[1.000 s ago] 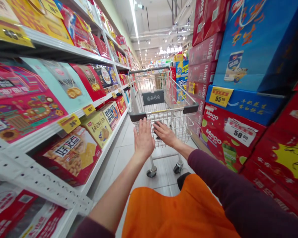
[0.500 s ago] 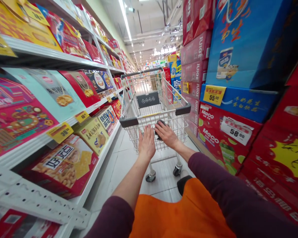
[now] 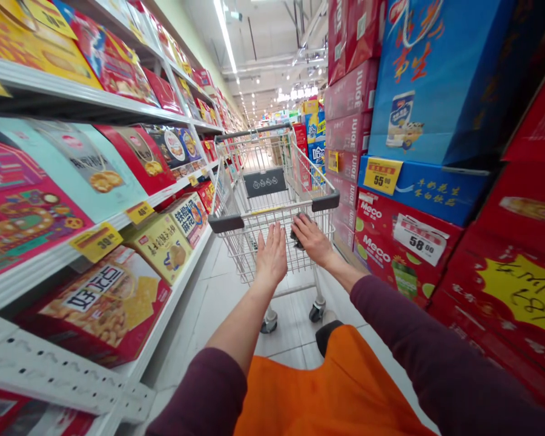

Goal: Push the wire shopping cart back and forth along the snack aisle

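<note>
My left hand point(image 3: 271, 257) is raised flat with its fingers apart, just below the grey-ended handle point(image 3: 272, 211) of a wire shopping cart point(image 3: 243, 242). It seems to touch the cart's rear wires, though the contact is hard to judge. My right hand point(image 3: 311, 239) lies over a small dark grey object point(image 3: 296, 237) at those wires. The object is mostly hidden, and I cannot tell whether the fingers grip it. Both forearms reach out from maroon sleeves. An orange cloth point(image 3: 327, 387) covers my front below them.
Shelves of colourful boxed snacks with yellow price tags line the left. Stacked red and blue cartons, one tagged 58.00 point(image 3: 415, 240), form a wall on the right. The cart's wheels stand on a pale tiled floor point(image 3: 227, 309) between them.
The cart and both hands have shifted left in view, along with the shelves and cartons. My left hand has moved slightly closer to my right, and the view has turned a little.
</note>
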`<state>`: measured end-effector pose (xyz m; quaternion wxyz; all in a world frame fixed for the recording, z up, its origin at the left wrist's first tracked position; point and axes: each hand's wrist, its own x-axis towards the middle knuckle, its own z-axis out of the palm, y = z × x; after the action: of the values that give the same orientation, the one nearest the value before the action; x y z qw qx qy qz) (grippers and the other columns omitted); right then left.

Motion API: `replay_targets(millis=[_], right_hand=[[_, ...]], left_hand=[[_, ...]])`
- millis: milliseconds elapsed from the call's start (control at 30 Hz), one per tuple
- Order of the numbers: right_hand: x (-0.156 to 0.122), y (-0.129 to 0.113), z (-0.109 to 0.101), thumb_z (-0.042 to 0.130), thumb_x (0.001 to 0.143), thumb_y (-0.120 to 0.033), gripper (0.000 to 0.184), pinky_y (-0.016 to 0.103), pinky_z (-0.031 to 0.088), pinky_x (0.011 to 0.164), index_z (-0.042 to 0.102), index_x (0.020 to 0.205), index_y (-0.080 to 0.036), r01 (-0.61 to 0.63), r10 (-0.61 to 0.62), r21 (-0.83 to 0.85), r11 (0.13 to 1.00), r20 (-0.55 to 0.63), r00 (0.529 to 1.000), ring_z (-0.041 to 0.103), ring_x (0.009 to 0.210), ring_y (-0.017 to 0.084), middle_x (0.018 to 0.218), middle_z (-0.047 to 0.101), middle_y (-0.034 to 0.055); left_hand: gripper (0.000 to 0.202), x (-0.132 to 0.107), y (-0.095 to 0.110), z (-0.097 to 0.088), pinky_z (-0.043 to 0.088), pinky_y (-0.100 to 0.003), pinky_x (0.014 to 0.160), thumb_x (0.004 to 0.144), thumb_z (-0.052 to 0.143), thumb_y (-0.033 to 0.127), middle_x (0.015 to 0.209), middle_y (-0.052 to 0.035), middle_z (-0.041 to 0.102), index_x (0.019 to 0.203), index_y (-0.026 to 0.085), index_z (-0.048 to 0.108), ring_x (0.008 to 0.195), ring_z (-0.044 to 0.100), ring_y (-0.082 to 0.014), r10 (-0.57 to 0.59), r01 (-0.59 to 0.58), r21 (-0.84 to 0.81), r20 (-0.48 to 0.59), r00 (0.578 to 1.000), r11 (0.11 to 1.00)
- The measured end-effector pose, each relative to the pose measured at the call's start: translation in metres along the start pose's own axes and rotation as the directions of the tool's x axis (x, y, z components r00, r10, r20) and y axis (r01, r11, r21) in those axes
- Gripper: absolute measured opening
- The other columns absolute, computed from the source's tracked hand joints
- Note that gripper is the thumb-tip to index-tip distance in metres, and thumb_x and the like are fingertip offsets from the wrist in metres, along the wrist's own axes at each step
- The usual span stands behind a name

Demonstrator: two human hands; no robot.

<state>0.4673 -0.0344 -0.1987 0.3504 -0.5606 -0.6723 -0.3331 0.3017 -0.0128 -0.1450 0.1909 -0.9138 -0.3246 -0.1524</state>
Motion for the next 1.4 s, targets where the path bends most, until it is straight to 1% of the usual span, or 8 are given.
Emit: replay_targets(millis=[200,367,500,733,833,1067,1200,1400], right_hand=[[-0.045,0.005,0.006,0.043,0.085,-0.001,0.039,0.050,0.040,0.102,0.056,0.120,-0.011,0.004,-0.004,-0.003,1.000,0.040,0.999,0.035,0.132,0.026,0.130,0.053,0.0176],[0.002,0.028,-0.027,0.033,0.089,-0.004,0.044,0.048,0.028,0.111,0.051,0.127,-0.015,-0.077,0.075,-0.008,0.997,-0.161,0.984,0.018,0.138,0.021,0.138,0.046,0.0119],[0.021,0.041,-0.033,0.030,0.090,-0.005,0.047,0.049,0.025,0.112,0.047,0.131,-0.017,-0.143,0.140,-0.003,0.990,-0.182,0.973,0.014,0.139,0.019,0.141,0.042,0.0096],[-0.051,0.040,0.002,0.037,0.085,0.001,0.047,0.052,0.034,0.106,0.050,0.128,-0.016,-0.204,0.203,-0.005,0.979,-0.087,0.975,0.025,0.137,0.023,0.137,0.046,0.0138],[-0.062,0.044,-0.002,0.037,0.084,0.001,0.052,0.051,0.036,0.105,0.047,0.131,-0.018,-0.225,0.225,0.013,0.974,-0.069,0.972,0.028,0.136,0.023,0.139,0.044,0.0127],[0.005,0.061,-0.036,0.033,0.084,-0.002,0.061,0.052,0.024,0.112,0.031,0.142,-0.020,-0.337,0.323,-0.011,0.941,-0.255,0.911,0.014,0.140,0.023,0.149,0.028,0.0081],[0.004,0.057,-0.019,0.033,0.081,0.000,0.065,0.055,0.022,0.111,0.027,0.143,-0.019,-0.390,0.385,0.031,0.920,-0.254,0.887,0.008,0.140,0.024,0.152,0.019,0.0095],[-0.059,0.038,0.015,0.032,0.076,0.005,0.065,0.052,0.036,0.104,0.038,0.136,-0.017,-0.401,0.401,0.039,0.915,-0.197,0.895,0.018,0.139,0.024,0.149,0.027,0.0142]], left_hand=[[0.064,-0.010,0.008,0.008,0.015,-0.050,0.112,0.076,0.033,0.005,0.151,-0.0151,0.018,0.139,0.004,0.027,0.140,0.014,-0.0247,0.044,-0.044,-0.002,0.091,0.995,0.999],[0.064,0.006,0.017,-0.006,0.014,-0.049,0.113,0.077,0.032,0.005,0.151,-0.0144,0.017,0.140,0.005,0.025,0.140,0.011,-0.0238,0.067,-0.067,-0.022,0.033,0.997,0.998],[0.063,0.019,0.023,-0.016,0.013,-0.049,0.113,0.078,0.030,0.005,0.152,-0.0137,0.016,0.140,0.004,0.024,0.141,0.010,-0.0242,0.069,-0.068,-0.022,0.019,0.997,0.997],[0.061,0.010,0.024,-0.006,0.016,-0.050,0.112,0.079,0.031,0.007,0.152,-0.0133,0.015,0.140,0.005,0.025,0.140,0.013,-0.0245,0.081,-0.086,0.045,0.102,0.992,0.995],[0.062,0.007,0.023,0.000,0.018,-0.048,0.113,0.078,0.032,0.006,0.152,-0.0122,0.017,0.140,0.007,0.027,0.140,0.014,-0.0235,0.078,-0.086,0.057,0.135,0.988,0.995],[0.067,0.024,0.031,-0.008,0.014,-0.047,0.113,0.076,0.034,0.006,0.153,-0.0124,0.014,0.141,0.007,0.022,0.141,0.009,-0.0229,0.106,-0.108,0.023,0.061,0.992,0.994],[0.065,0.025,0.033,-0.010,0.015,-0.048,0.113,0.077,0.033,0.006,0.153,-0.0130,0.013,0.140,0.006,0.023,0.141,0.009,-0.0236,0.101,-0.104,0.028,0.097,0.990,0.994],[0.064,0.010,0.029,0.004,0.017,-0.050,0.112,0.077,0.033,0.006,0.152,-0.0133,0.015,0.140,0.005,0.025,0.140,0.013,-0.0246,0.100,-0.104,0.030,0.111,0.989,0.994]])
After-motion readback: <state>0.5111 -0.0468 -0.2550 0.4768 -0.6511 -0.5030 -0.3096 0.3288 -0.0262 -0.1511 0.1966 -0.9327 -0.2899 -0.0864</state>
